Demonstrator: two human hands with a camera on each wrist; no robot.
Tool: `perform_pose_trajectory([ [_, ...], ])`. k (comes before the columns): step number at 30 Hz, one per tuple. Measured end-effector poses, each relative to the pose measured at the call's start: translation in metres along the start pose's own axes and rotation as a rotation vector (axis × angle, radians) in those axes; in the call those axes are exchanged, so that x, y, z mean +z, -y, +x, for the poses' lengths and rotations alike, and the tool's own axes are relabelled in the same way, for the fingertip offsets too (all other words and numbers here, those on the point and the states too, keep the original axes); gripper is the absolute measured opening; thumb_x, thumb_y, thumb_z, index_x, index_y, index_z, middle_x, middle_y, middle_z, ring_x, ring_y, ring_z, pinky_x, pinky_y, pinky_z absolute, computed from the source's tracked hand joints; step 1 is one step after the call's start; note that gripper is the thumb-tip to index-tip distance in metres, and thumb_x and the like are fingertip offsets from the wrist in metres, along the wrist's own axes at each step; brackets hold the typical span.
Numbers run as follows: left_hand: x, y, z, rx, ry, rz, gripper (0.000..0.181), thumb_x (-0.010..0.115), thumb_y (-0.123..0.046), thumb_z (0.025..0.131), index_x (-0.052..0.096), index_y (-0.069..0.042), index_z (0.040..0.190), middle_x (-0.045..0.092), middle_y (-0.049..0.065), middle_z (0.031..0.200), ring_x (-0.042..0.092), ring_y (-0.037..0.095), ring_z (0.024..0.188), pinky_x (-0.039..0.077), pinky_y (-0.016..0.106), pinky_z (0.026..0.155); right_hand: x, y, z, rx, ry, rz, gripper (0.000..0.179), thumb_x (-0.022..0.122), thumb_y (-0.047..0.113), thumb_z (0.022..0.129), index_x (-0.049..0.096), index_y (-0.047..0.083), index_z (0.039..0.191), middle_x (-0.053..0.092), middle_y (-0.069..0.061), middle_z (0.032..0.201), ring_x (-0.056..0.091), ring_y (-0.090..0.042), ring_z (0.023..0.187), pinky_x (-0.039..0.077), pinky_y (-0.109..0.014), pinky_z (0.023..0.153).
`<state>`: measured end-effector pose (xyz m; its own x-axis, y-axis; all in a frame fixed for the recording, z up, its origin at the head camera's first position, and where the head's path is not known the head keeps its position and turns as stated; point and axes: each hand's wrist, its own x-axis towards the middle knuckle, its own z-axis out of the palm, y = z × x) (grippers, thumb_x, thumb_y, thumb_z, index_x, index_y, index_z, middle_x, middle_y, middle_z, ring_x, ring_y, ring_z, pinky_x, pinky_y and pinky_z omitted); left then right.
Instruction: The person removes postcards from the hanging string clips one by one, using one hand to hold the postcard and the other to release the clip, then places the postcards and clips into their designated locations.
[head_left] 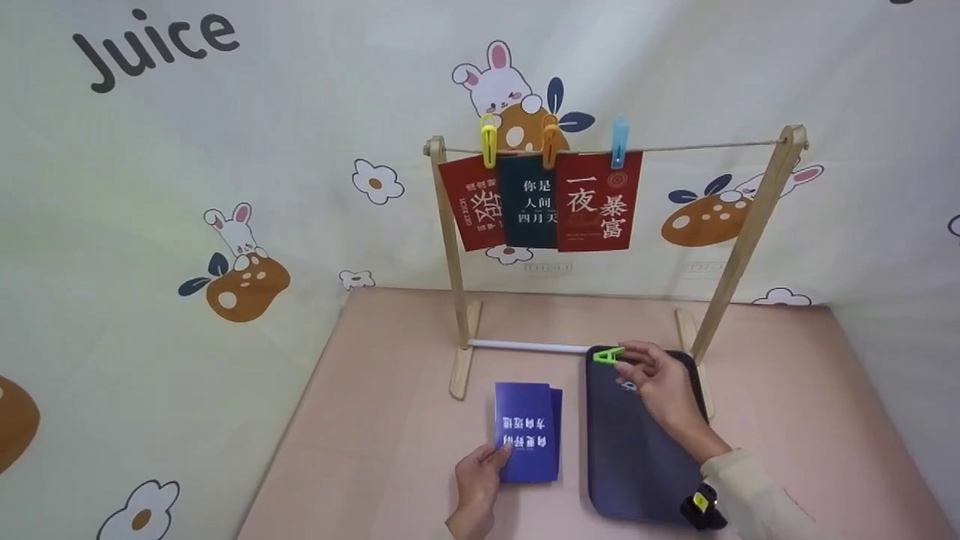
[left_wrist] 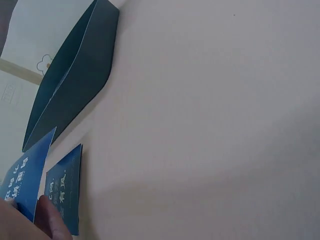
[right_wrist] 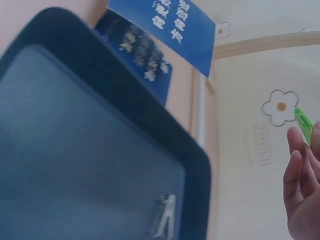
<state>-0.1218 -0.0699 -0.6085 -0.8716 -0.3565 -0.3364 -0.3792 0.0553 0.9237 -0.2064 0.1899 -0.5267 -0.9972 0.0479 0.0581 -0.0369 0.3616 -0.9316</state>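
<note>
Between the thumb and fingers of my right hand (head_left: 664, 394) is a green clothespin (head_left: 606, 356), pinched above the far end of the dark tray (head_left: 637, 457). My left hand (head_left: 478, 480) grips a blue card (head_left: 523, 412) with white characters by its lower left edge. Under it, a second blue card (left_wrist: 70, 175) lies on the table, mostly covered in the head view. A white clothespin (right_wrist: 167, 216) lies in the tray. From the cord hang a red card (head_left: 471, 206), a dark green card (head_left: 529, 225) and another red card (head_left: 596, 232).
Yellow (head_left: 489, 142), orange (head_left: 550, 142) and light blue clothespins (head_left: 619, 142) clip the cards to the cord (head_left: 705, 147). The cord spans two wooden posts (head_left: 750, 240), joined low down by a white rod (head_left: 529, 346). A patterned backdrop (head_left: 300, 150) rises behind the pink table (head_left: 375, 420).
</note>
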Motion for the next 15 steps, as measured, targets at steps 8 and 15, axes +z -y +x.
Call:
perform_pose_trajectory([
  [8,-0.004,0.005,0.005,-0.017,-0.054,0.073,0.026,0.078,-0.012,0.084,0.073,0.008,0.100,0.077,0.018,0.094,0.071,0.022,0.087,0.058,0.040,0.082,0.002,-0.036,-0.007,0.038,-0.030,-0.096,0.032,0.069,0.002,0.092,0.064,0.000,0.123,0.072,-0.020,0.114,0.068,-0.004,0.076,0.055,-0.019,0.062],
  [15,-0.007,0.010,0.011,0.058,-0.094,0.181,0.022,0.079,-0.007,0.082,0.073,0.008,0.097,0.075,0.014,0.082,0.069,0.016,0.073,0.057,0.030,0.066,0.001,-0.072,-0.016,-0.035,-0.059,-0.304,0.027,0.076,0.006,0.086,0.070,0.001,0.112,0.069,-0.016,0.100,0.053,-0.002,0.070,0.046,-0.016,0.060],
])
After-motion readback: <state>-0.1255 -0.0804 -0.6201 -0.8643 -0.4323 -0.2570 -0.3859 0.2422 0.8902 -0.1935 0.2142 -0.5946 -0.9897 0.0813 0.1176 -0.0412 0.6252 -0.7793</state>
